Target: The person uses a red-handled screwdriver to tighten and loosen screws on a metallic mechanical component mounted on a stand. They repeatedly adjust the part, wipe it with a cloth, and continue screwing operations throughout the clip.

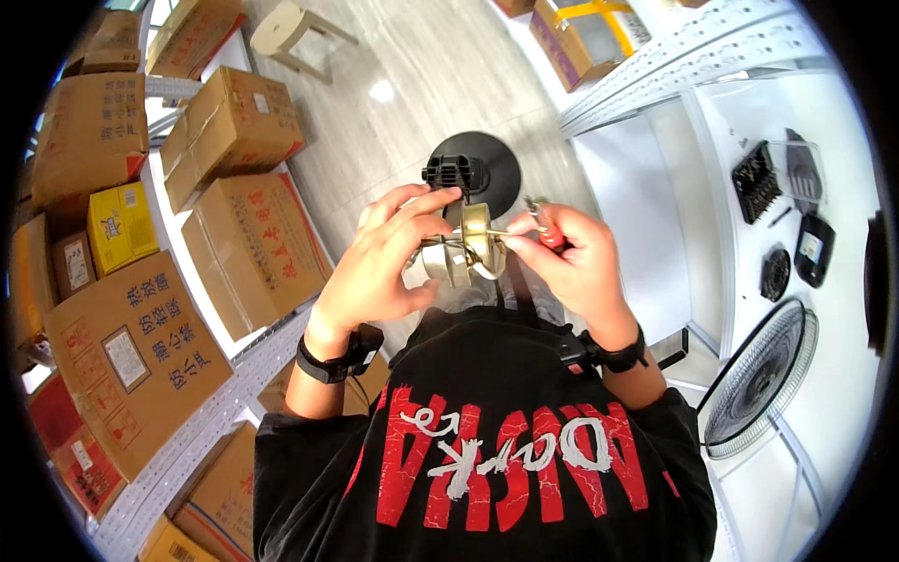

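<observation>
In the middle of the head view is a fan motor [476, 234], a brass-coloured and silver metal body with a pale loop of wire or tubing below it. My left hand [384, 244] is wrapped round its left side, with the fingertips by a black slotted plastic part [448, 172]. A thin shaft juts from the motor's right side, and the thumb and finger of my right hand [576, 258] pinch its end. Tucked in that same hand is a screwdriver [551, 234] with a red, partly clear handle. Under the motor, a round black stand base [492, 173] rests on the floor.
Cardboard boxes [257, 253] fill a metal shelf on the left. On the right, a white surface holds a black round fan grille [763, 379], a tray of bits [757, 183] and small black parts. A beige stool [290, 37] stands at the far left of the floor.
</observation>
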Demonstrator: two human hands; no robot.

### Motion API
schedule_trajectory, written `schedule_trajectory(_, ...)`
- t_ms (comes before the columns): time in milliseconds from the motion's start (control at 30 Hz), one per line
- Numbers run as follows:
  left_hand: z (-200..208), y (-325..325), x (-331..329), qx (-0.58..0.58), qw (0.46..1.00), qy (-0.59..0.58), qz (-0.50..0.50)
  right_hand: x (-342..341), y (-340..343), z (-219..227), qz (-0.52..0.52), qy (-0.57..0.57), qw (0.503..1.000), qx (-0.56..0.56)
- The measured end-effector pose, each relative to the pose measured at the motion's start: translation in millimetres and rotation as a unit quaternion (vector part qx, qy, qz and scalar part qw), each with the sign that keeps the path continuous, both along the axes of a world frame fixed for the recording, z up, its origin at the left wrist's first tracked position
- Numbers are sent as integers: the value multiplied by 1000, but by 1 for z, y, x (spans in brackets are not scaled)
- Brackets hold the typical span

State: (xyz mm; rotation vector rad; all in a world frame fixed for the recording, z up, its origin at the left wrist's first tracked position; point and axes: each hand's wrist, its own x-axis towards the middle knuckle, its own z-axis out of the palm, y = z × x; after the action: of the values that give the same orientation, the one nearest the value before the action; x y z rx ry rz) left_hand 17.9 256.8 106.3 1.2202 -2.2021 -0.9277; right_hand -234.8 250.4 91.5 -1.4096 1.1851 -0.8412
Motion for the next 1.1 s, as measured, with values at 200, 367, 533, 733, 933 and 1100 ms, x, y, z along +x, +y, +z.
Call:
schedule_trajectory(200,10,6,7,-49,998,-43,24,23,0,-13,-23,3,999,-45)
schedule_trajectory(367,9,17,13,-68,995,-36,56,26,7,-6,-38,-1,999,-10)
schedule_trajectory(533,5,28,16,-96,993,-29,58,28,15,-6,-45,50,998,-14)
schedule_trajectory(733,2,33,15,-111,993,2,40,24,12,-1,4,132,990,-55)
schedule_trajectory(933,-7,39,13,-107,992,41,44,34,19,-18,-50,101,985,-130)
schedule_trajectory(1100,-10,36,13,-130,989,58,50,39,20,-7,-36,164,967,-194)
